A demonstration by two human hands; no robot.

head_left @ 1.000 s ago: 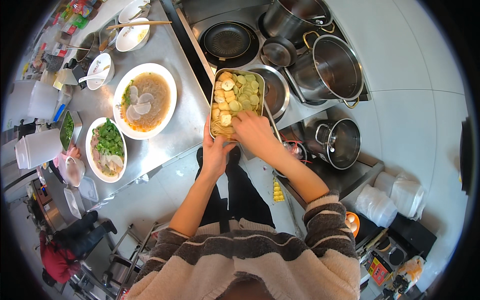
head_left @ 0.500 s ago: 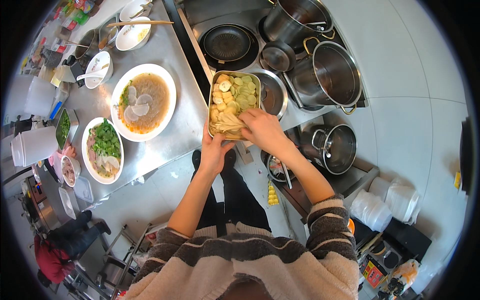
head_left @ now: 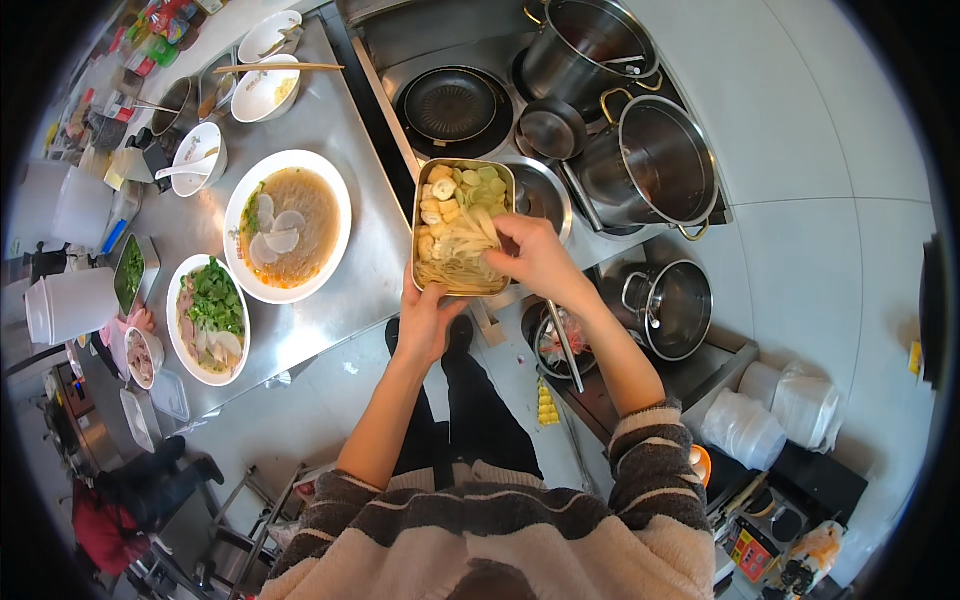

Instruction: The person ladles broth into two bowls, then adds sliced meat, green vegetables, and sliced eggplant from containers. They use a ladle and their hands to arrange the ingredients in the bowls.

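A rectangular metal container with a gold-coloured rim (head_left: 414,225) is held out in front of me at the counter's edge. My left hand (head_left: 428,318) grips its near edge, thumb over the rim. Inside lie pale yellow chunks (head_left: 437,190), thin greenish-yellow slices (head_left: 484,187) and a heap of long pale strands (head_left: 450,262), which could be enoki mushrooms or noodles. My right hand (head_left: 542,258) reaches over the container's right side, with thumb and fingers pinched on some of the strands.
On the steel counter to the left stand a bowl of noodle soup with white slices (head_left: 320,215) and a plate topped with green herbs (head_left: 188,340). A pan (head_left: 452,105) and tall pots (head_left: 665,160) sit on the stove. Someone in red (head_left: 100,530) is at the lower left.
My right hand has risen slightly with pinched strands, drawing them across from the heap. The strands at the near end look looser and more spread. My left hand keeps its grip.
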